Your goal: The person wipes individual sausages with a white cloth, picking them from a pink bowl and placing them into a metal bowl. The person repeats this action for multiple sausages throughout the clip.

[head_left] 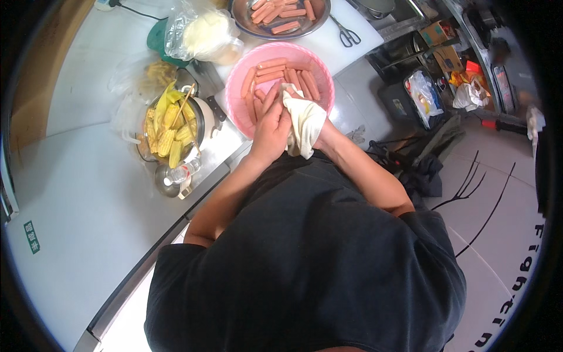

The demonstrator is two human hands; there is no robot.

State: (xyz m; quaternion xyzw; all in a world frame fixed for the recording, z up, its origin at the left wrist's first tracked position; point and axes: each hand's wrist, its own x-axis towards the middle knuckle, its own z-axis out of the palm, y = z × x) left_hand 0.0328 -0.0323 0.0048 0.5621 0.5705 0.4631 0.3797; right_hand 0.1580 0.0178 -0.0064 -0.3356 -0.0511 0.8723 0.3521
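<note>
A cream cloth (pixel 304 121) is bunched between my two hands, above the near part of a pink plastic basket (pixel 324 66). My right hand (pixel 323 134) grips the cloth, which covers most of it. Against the cloth's left side lies my left hand (pixel 273 127), its fingers pointing into the basket. Whether its fingers close on the cloth cannot be seen. Several peeled sausages (pixel 270 70) lie in the basket, some hidden by my hands.
Beyond it stands a metal bowl (pixel 281 36) of sausages, beside scissors (pixel 345 34) on a white board (pixel 358 20). At left are a knife (pixel 216 108), a pot (pixel 204 116) of corn cobs (pixel 169 127), a plastic bottle (pixel 182 171) and a filled plastic bag (pixel 202 35).
</note>
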